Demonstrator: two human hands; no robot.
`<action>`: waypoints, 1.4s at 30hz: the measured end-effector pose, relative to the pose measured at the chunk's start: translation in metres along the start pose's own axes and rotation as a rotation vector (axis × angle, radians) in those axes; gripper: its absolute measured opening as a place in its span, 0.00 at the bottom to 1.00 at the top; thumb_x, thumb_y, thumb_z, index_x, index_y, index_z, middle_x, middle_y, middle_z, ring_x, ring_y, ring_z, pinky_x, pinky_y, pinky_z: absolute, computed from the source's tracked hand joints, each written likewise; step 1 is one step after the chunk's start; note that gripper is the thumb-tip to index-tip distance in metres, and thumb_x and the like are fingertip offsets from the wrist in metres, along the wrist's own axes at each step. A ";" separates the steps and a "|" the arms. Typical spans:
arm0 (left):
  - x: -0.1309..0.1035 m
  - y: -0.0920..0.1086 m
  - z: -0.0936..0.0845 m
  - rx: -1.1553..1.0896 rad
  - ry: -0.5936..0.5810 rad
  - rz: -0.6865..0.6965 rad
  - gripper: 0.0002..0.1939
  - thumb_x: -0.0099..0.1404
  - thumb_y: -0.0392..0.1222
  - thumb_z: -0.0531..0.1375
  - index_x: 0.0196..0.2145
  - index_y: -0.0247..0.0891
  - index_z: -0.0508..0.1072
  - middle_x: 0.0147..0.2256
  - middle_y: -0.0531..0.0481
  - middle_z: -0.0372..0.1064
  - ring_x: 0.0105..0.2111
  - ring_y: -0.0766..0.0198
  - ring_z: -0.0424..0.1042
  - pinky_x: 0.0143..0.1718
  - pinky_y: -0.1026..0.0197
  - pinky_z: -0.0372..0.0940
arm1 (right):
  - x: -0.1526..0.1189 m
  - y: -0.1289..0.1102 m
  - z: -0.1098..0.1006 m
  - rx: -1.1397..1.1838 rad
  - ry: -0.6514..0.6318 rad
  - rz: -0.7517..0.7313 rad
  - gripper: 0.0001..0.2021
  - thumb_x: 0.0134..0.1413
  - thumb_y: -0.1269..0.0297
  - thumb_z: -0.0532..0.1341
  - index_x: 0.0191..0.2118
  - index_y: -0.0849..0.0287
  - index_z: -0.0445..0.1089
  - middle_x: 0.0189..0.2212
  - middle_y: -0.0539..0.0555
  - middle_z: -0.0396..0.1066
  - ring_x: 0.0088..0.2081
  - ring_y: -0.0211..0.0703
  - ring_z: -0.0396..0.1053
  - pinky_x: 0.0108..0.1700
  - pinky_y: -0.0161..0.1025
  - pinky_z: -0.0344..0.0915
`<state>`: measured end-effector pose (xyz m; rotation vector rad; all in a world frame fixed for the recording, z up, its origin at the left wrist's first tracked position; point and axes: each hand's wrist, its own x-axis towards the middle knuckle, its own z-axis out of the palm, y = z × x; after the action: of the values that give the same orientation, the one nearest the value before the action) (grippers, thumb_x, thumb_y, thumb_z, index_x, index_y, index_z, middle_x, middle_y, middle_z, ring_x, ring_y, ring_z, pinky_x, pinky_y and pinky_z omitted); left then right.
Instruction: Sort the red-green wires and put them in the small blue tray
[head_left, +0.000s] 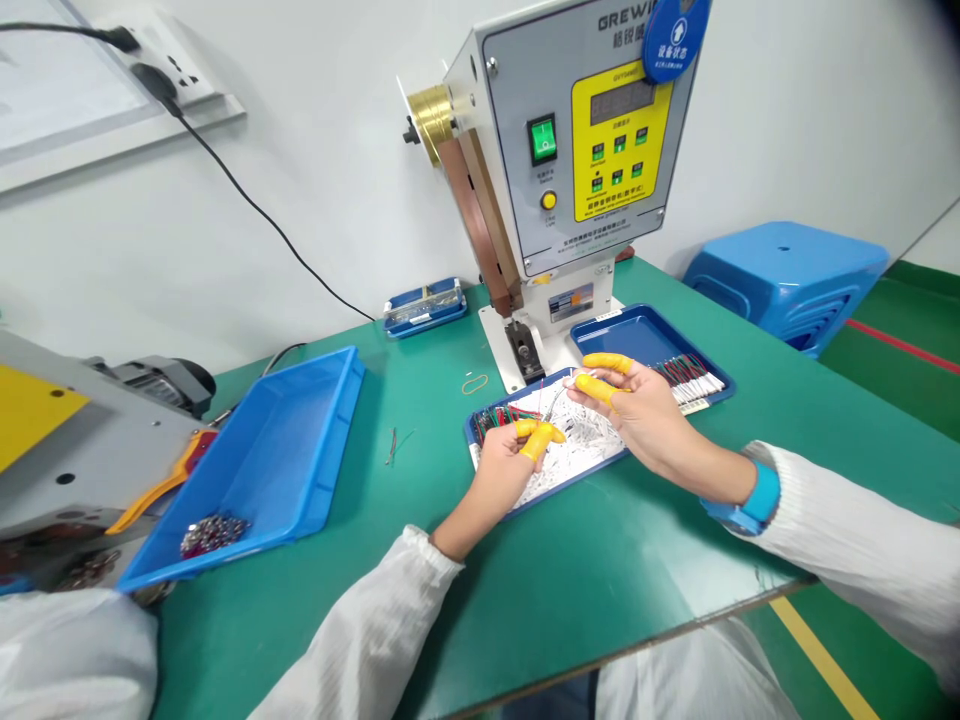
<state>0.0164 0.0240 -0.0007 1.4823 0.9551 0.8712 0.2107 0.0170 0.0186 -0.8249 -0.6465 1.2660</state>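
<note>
Wire spans the gap between both hands, pinched in each.

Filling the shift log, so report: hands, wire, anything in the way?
Left hand, right hand: yellow-covered fingers pinching thin wire. Wire above shallow blue rectangular plastic tray. Nothing seen blocking either hand.

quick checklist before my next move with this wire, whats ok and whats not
1. Wire in hand: ok, between the fingertips of left hand and right hand.
2. Yellow covers worn: ok, on both hands.
3. Tray below the work: ok, white pieces in it.
4. No stray wire on table: not ok, one lies left of the tray.
5. Machine powered: cannot tell, display unreadable.
</note>
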 end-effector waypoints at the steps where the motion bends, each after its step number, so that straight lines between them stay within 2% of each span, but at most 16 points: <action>1: 0.000 0.000 0.000 0.000 0.001 0.002 0.22 0.65 0.59 0.64 0.32 0.33 0.79 0.16 0.58 0.57 0.17 0.73 0.52 0.21 0.66 0.48 | 0.000 0.000 0.000 -0.003 0.003 -0.004 0.23 0.31 0.65 0.82 0.38 0.54 0.79 0.36 0.48 0.76 0.42 0.44 0.77 0.58 0.51 0.74; 9: -0.001 -0.001 0.001 -0.010 -0.001 0.013 0.23 0.65 0.60 0.64 0.32 0.34 0.79 0.15 0.58 0.57 0.16 0.73 0.52 0.21 0.66 0.49 | -0.001 0.000 0.001 -0.015 -0.009 0.002 0.24 0.29 0.66 0.82 0.38 0.53 0.79 0.36 0.48 0.75 0.42 0.43 0.77 0.58 0.51 0.74; 16: 0.000 -0.001 0.000 0.008 -0.004 0.017 0.23 0.64 0.60 0.64 0.31 0.34 0.80 0.16 0.58 0.58 0.17 0.73 0.53 0.21 0.66 0.50 | 0.000 0.002 -0.001 -0.041 -0.021 -0.033 0.22 0.35 0.64 0.81 0.39 0.53 0.79 0.38 0.49 0.75 0.43 0.43 0.77 0.60 0.52 0.72; 29: 0.000 0.001 0.000 0.012 -0.004 0.012 0.23 0.65 0.59 0.64 0.32 0.33 0.80 0.16 0.58 0.58 0.17 0.73 0.53 0.21 0.66 0.50 | -0.002 0.002 0.000 -0.019 -0.016 -0.013 0.22 0.32 0.66 0.81 0.39 0.54 0.78 0.37 0.48 0.75 0.42 0.43 0.77 0.57 0.50 0.75; 35: -0.001 0.001 0.001 0.005 0.014 -0.007 0.22 0.64 0.59 0.64 0.32 0.34 0.80 0.16 0.58 0.58 0.17 0.73 0.53 0.21 0.66 0.50 | -0.004 0.000 0.000 -0.022 -0.022 -0.024 0.20 0.37 0.63 0.80 0.39 0.53 0.78 0.36 0.49 0.75 0.42 0.44 0.77 0.58 0.52 0.74; 42: -0.001 0.003 0.001 0.019 0.018 -0.012 0.22 0.64 0.59 0.65 0.31 0.33 0.80 0.16 0.58 0.58 0.17 0.73 0.53 0.21 0.66 0.49 | -0.003 0.000 0.001 -0.027 -0.002 -0.033 0.20 0.37 0.63 0.80 0.39 0.53 0.78 0.37 0.49 0.76 0.42 0.44 0.77 0.57 0.53 0.75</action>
<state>0.0175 0.0229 0.0017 1.4854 0.9869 0.8709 0.2096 0.0142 0.0190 -0.8320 -0.6772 1.2302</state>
